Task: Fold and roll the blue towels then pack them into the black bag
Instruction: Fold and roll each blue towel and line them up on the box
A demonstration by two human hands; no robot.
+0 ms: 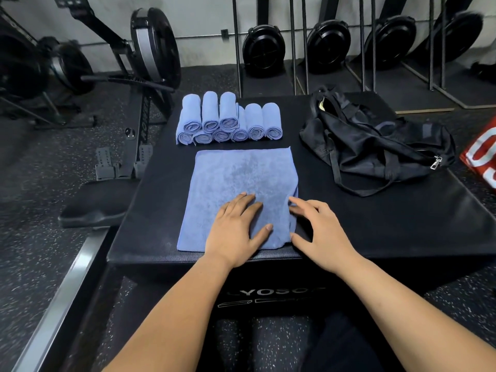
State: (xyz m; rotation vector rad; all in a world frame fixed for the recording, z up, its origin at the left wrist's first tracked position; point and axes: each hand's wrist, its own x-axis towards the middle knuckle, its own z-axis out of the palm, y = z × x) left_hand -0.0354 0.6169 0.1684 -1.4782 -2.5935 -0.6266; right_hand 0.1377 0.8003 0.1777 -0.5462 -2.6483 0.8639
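Note:
A blue towel (236, 181) lies spread flat on the black padded box (375, 232), close to its near edge. My left hand (239, 226) presses flat on the towel's near right part, fingers straight. My right hand (319, 229) hovers at the towel's right edge, fingers spread, fingertips touching the slightly bunched edge. Behind the flat towel, several rolled blue towels (228, 119) lie stacked in two layers. The black bag (375, 140) slumps at the back right of the box, its zip open at the top.
A rowing machine (139, 76) stands to the left of the box, its seat (91, 205) near the box's left side. Upright rowers (330, 47) line the back wall. A red and white object (483, 154) pokes in at the right edge.

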